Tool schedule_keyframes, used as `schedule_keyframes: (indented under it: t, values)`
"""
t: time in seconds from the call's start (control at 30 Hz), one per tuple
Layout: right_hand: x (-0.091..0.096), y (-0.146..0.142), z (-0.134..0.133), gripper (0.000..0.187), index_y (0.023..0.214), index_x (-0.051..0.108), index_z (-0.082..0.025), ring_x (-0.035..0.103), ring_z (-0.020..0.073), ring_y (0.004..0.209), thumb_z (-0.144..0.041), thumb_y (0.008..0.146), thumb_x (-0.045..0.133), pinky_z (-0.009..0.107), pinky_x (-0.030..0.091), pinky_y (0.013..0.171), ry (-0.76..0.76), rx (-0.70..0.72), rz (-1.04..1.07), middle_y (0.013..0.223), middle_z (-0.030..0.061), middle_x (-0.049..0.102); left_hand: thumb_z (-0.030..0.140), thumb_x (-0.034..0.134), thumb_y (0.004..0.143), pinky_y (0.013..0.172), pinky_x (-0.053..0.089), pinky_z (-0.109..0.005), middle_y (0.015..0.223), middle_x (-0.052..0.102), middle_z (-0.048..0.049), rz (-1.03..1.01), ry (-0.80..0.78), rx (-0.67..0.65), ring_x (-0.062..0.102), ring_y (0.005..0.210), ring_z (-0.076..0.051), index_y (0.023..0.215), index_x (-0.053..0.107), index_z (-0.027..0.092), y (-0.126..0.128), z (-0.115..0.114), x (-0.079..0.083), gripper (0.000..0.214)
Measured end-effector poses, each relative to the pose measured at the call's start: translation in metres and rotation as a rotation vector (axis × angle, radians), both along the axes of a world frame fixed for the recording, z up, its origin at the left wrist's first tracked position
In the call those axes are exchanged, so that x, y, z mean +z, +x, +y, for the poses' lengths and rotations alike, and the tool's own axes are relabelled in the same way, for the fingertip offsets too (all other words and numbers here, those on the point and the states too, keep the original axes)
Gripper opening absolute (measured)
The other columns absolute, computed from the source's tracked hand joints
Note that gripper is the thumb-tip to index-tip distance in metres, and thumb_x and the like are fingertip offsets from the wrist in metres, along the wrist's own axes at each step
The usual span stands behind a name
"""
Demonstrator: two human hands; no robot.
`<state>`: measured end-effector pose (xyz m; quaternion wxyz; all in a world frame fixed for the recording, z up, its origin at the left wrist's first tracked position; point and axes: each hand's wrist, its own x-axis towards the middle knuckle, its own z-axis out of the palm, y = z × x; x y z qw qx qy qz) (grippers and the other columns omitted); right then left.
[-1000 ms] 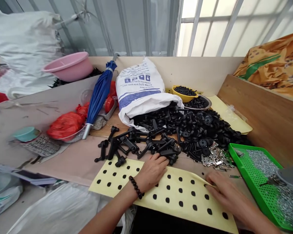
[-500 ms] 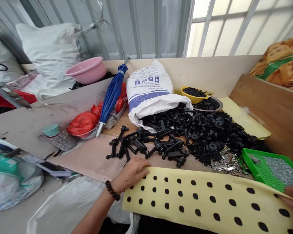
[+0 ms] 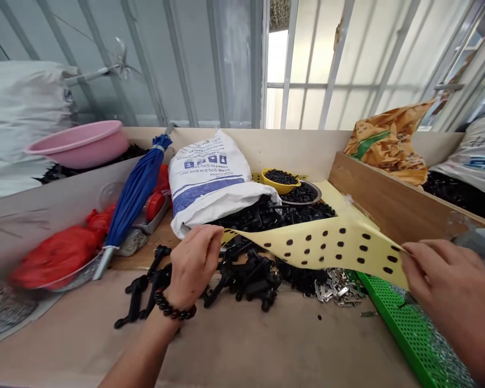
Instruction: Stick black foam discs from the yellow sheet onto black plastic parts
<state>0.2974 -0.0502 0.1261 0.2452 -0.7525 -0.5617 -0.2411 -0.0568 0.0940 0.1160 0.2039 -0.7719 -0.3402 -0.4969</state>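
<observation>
A long yellow sheet with rows of black dots (image 3: 331,245) is stretched in the air between my hands, slightly twisted. My left hand (image 3: 196,258), with a beaded bracelet at the wrist, pinches its left end. The right end is gripped by my right hand (image 3: 448,291), fingers closed on the corner. Beneath and behind the sheet lie black plastic handle-like parts (image 3: 254,280), partly hidden by it. Small silvery metal pieces (image 3: 339,288) are heaped under its right half. A green perforated tray (image 3: 400,323) with tiny metal parts sits below my right hand.
A white woven sack (image 3: 210,178) spills black parts at the middle back. Behind the sheet stand a yellow bowl (image 3: 281,186) and a metal bowl (image 3: 313,196). To the left are a blue umbrella (image 3: 135,188), red plastic bags (image 3: 60,248) and a pink basin (image 3: 81,145). A wooden board (image 3: 396,199) borders the right.
Both hands have raised the dotted yellow sheet from the table's front edge to above the black parts, and it has twisted. The view has turned right.
</observation>
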Motion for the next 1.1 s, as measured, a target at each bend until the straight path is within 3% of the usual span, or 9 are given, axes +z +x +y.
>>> schedule_keyframes:
  t: [0.1, 0.2, 0.27, 0.43, 0.63, 0.77, 0.9, 1.0, 1.1]
  values:
    - [0.001, -0.01, 0.028, 0.014, 0.071, 0.057, -0.031, 0.055, 0.0304, 0.057, -0.04, 0.074, 0.046, 0.039, 0.036, 0.046, -0.062, -0.069, 0.326, 0.067, 0.006, 0.059, 0.01, 0.051, 0.086, 0.075, 0.05, -0.023, 0.085, 0.068, -0.0034, 0.014, 0.089, -0.004, 0.065, 0.082, -0.015, 0.093, 0.053, 0.019, 0.0, 0.006, 0.004, 0.011]
    - [-0.002, 0.003, 0.061, 0.018, 0.075, 0.061, -0.026, 0.048, 0.0184, 0.044, -0.033, 0.059, 0.065, 0.03, 0.035, 0.04, 0.296, 0.115, 0.976, 0.056, -0.0006, 0.055, 0.008, 0.051, 0.086, 0.077, 0.051, -0.025, 0.088, 0.068, -0.0027, 0.04, 0.107, -0.004, 0.065, 0.087, -0.016, 0.093, 0.053, 0.02, -0.004, 0.019, 0.011, 0.014]
    - [0.001, 0.014, 0.085, 0.021, 0.072, 0.056, -0.024, 0.044, 0.0133, 0.042, -0.028, 0.053, 0.066, 0.026, 0.035, 0.037, 0.573, 0.176, 1.157, 0.058, -0.0038, 0.051, 0.007, 0.049, 0.086, 0.08, 0.051, -0.027, 0.089, 0.068, -0.0024, 0.077, 0.116, 0.001, 0.065, 0.088, -0.017, 0.094, 0.055, 0.021, -0.003, 0.033, 0.02, 0.017]
    - [0.03, 0.024, 0.138, 0.022, 0.063, 0.046, -0.023, 0.052, 0.0122, 0.058, -0.014, 0.049, 0.059, 0.028, 0.048, 0.055, 0.967, 0.222, 1.093, 0.069, -0.0043, 0.05, 0.006, 0.045, 0.085, 0.086, 0.05, -0.035, 0.095, 0.068, -0.0065, 0.115, 0.194, 0.053, 0.062, 0.093, -0.021, 0.104, 0.059, 0.018, 0.015, 0.076, 0.054, 0.027]
    - [0.053, 0.059, 0.19, 0.021, 0.057, 0.043, -0.025, 0.06, 0.0194, 0.071, -0.005, 0.053, 0.049, 0.046, 0.047, 0.083, 1.333, 0.33, 0.612, 0.066, -0.0013, 0.049, 0.011, 0.046, 0.087, 0.092, 0.046, -0.037, 0.104, 0.065, -0.0101, 0.054, 0.387, 0.158, 0.056, 0.103, -0.022, 0.116, 0.058, 0.011, 0.044, 0.126, 0.081, 0.031]
    - [0.065, 0.096, 0.247, 0.024, 0.075, 0.044, -0.024, 0.059, 0.0225, 0.083, -0.005, 0.06, 0.04, 0.046, 0.045, 0.083, 1.23, 0.151, 0.369, 0.078, 0.0043, 0.051, 0.01, 0.033, 0.092, 0.095, 0.041, -0.041, 0.108, 0.061, -0.0077, 0.121, 0.283, 0.194, 0.053, 0.104, -0.019, 0.12, 0.052, 0.008, 0.078, 0.191, 0.101, 0.035]
    - [0.067, 0.106, 0.32, 0.033, 0.103, 0.05, -0.012, 0.051, 0.027, 0.107, -0.006, 0.072, 0.039, 0.044, 0.039, 0.091, 0.725, 0.08, 0.188, 0.104, 0.0161, 0.052, 0.01, 0.041, 0.085, 0.094, 0.038, -0.052, 0.132, 0.043, -0.0143, 0.326, -0.153, 0.28, 0.032, 0.126, -0.033, 0.126, 0.047, 0.009, 0.125, 0.27, 0.11, 0.042]
    - [0.046, 0.108, 0.35, 0.04, 0.112, 0.052, -0.012, 0.045, 0.0315, 0.116, -0.013, 0.072, 0.053, 0.045, 0.036, 0.097, 0.517, 0.149, 0.124, 0.12, 0.0188, 0.05, 0.011, 0.047, 0.08, 0.09, 0.039, -0.057, 0.141, 0.032, -0.0135, 0.403, -0.492, 0.348, 0.025, 0.129, -0.038, 0.116, 0.056, 0.017, 0.143, 0.308, 0.094, 0.038]
    - [0.018, 0.124, 0.352, 0.042, 0.119, 0.049, -0.014, 0.037, 0.0316, 0.124, -0.018, 0.078, 0.05, 0.047, 0.032, 0.1, 0.304, 0.104, 0.087, 0.13, 0.0185, 0.044, 0.013, 0.044, 0.08, 0.088, 0.041, -0.055, 0.133, 0.041, -0.0135, 0.443, -0.597, 0.358, 0.034, 0.123, -0.035, 0.114, 0.059, 0.019, 0.139, 0.325, 0.069, 0.037]
